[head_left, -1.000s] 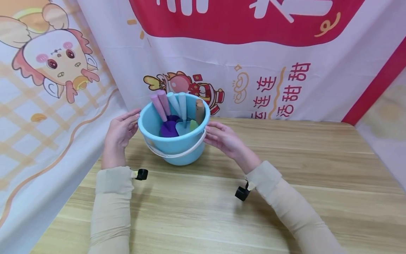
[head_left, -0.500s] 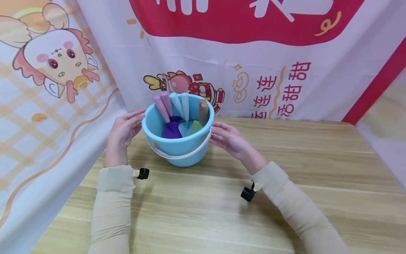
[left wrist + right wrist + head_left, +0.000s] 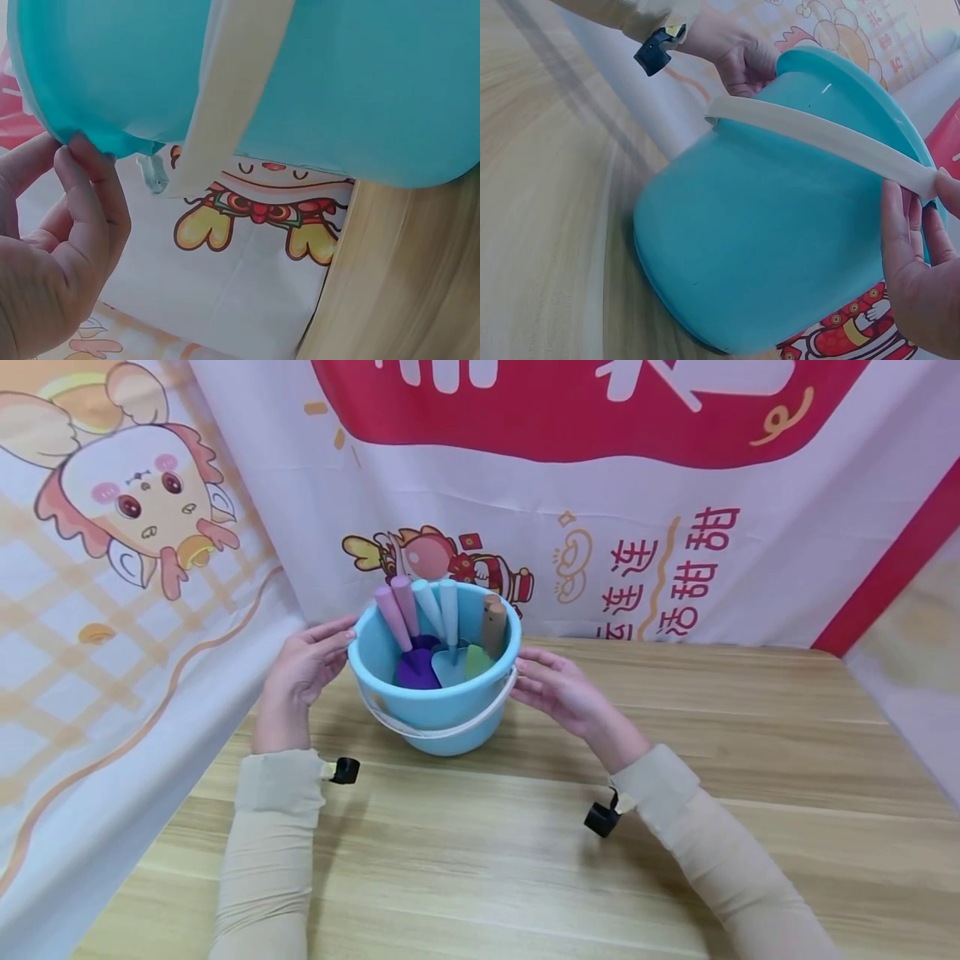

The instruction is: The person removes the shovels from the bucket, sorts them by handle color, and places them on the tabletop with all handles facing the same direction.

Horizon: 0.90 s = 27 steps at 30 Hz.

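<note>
A light-blue bucket (image 3: 442,708) stands near the back of the wooden table, its white handle (image 3: 825,139) hanging down on the near side. My left hand (image 3: 303,664) pinches the bucket's rim at the left between thumb and fingers. On the opposite side my right hand (image 3: 558,693) grips the rim beside the handle's joint. Inside lean several hand tools: purple trowels (image 3: 417,670) with pink handles, light-blue trowels (image 3: 450,670) with pale blue handles, and a green-ended tool (image 3: 477,662) near brown handles (image 3: 492,631). Their lower ends are hidden by the bucket.
A white printed cloth (image 3: 585,493) hangs close behind the bucket. Another patterned cloth (image 3: 135,693) runs along the table's left edge. The wooden tabletop (image 3: 465,852) extends in front of the bucket and to its right.
Both hands have moved the bucket a short way to the right, with the tools still in it. Their hold on the rim looks the same.
</note>
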Tool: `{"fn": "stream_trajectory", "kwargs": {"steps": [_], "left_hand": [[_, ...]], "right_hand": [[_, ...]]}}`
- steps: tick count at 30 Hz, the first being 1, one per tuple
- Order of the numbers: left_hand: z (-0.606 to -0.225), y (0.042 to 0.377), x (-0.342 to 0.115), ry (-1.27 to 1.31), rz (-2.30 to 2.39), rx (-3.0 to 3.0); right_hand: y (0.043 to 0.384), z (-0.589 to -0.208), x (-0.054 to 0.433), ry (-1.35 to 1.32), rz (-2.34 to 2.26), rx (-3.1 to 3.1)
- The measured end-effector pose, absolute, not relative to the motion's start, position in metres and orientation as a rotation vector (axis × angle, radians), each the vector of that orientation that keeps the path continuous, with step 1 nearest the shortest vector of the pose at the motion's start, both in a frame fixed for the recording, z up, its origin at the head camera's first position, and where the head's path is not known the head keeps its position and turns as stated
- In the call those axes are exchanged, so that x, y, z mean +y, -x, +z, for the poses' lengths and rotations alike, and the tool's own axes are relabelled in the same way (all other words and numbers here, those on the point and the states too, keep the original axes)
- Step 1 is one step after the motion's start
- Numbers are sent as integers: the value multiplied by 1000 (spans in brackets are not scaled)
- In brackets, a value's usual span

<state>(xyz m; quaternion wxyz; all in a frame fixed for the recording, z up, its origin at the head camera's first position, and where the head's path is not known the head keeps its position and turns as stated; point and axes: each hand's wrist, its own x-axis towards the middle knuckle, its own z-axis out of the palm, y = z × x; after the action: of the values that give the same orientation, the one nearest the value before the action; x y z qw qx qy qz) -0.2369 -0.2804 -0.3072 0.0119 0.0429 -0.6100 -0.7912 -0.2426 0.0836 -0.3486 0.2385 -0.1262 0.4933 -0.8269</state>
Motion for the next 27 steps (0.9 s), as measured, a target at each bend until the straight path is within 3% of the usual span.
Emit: {"fn": "stream_trajectory", "kwargs": {"steps": [27], "left_hand": [[-310, 231, -251, -194, -2403, -1915]], "right_hand": [[247, -354, 112, 416, -2265, 1348]]}}
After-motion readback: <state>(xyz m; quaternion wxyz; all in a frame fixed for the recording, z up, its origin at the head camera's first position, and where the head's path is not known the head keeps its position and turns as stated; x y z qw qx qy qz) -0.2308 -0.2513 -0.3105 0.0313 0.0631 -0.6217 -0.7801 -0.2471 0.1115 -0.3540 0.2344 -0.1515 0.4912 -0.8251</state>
